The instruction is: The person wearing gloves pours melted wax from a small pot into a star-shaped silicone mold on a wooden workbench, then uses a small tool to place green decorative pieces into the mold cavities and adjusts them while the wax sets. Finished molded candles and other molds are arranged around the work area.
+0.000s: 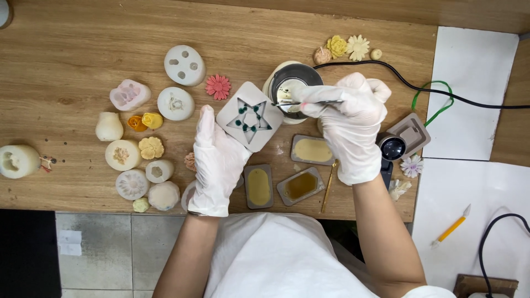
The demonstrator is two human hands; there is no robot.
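- Two gloved hands over wooden worktop (72, 66).
- Left hand (216, 160) grips white star mould (248, 116), tilted.
- Right hand (353, 118) pinches thin metal tool (309, 102) above melting pot (292, 88).

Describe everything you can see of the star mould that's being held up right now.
The star mould is a pale, rounded-square slab, silicone by its look, with a star-shaped cavity sunk in its face. Dark green blobs sit at several spots inside the star. It is lifted and tilted off the wooden table, one corner pointing up. The gloved left hand supports it from below. The gloved right hand holds a thin metal tool beside its upper right edge, over a small pot.
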